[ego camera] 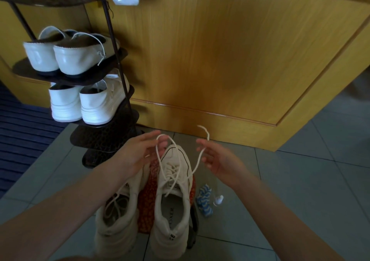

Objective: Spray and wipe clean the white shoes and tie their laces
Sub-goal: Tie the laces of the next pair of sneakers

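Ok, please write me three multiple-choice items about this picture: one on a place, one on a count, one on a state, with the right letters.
1. Where does the blue-and-white cloth lie?
A) on a chair
B) in a bucket
C) on the floor tiles, beside the spray bottle

2. How many pairs of white shoes stand on the rack?
A) one
B) two
C) four

3. In what state is the lace of the shoe being worked on?
A) held up by the left hand and the right hand, not yet tied
B) tied in a finished bow
C) pulled fully out of the shoe

Answers:
1 C, the cloth lies on the tiles to the right of the shoe.
2 B, there is an upper pair and a lower pair.
3 A, one hand pinches a loop, the other holds the loose end.
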`<action>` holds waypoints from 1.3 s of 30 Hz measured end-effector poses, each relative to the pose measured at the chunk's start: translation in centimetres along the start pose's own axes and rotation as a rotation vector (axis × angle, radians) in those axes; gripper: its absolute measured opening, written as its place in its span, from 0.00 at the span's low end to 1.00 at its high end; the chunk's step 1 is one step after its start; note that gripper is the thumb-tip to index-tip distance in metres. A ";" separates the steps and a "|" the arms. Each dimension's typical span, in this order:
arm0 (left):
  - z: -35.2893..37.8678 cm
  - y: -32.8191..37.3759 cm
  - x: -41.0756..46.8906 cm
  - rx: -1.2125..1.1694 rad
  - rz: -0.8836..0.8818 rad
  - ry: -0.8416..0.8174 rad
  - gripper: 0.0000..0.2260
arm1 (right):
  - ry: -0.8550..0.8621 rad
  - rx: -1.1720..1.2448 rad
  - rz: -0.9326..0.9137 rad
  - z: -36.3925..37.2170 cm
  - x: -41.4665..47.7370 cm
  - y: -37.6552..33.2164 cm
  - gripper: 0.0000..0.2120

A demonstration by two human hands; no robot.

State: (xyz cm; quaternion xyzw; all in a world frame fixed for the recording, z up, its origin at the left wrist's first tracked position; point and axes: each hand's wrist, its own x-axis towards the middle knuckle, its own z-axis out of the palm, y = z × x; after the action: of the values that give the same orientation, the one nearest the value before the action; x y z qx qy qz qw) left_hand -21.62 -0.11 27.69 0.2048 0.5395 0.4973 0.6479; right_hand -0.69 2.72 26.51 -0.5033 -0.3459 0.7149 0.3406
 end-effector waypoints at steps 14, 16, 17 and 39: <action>0.1 -1.2 -0.2 0.433 0.024 -0.079 0.22 | -0.175 -0.268 -0.044 0.7 -0.9 1.6 0.10; -0.5 -1.6 -0.6 0.607 0.024 -0.069 0.28 | -0.205 -0.315 -0.073 0.8 -1.2 1.5 0.08; -0.7 -1.5 -0.8 0.676 0.025 -0.079 0.30 | -0.208 -0.316 -0.093 0.8 -1.2 1.5 0.08; -0.5 -0.8 -1.9 0.528 -0.041 -0.223 0.08 | -0.114 -0.961 -0.472 1.6 -0.6 0.1 0.10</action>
State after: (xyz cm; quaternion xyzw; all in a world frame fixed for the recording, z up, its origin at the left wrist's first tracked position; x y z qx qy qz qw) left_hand -21.56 -2.18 27.86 0.4088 0.5796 0.3008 0.6376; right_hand -2.11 1.92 27.09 -0.4713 -0.7557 0.4063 0.2042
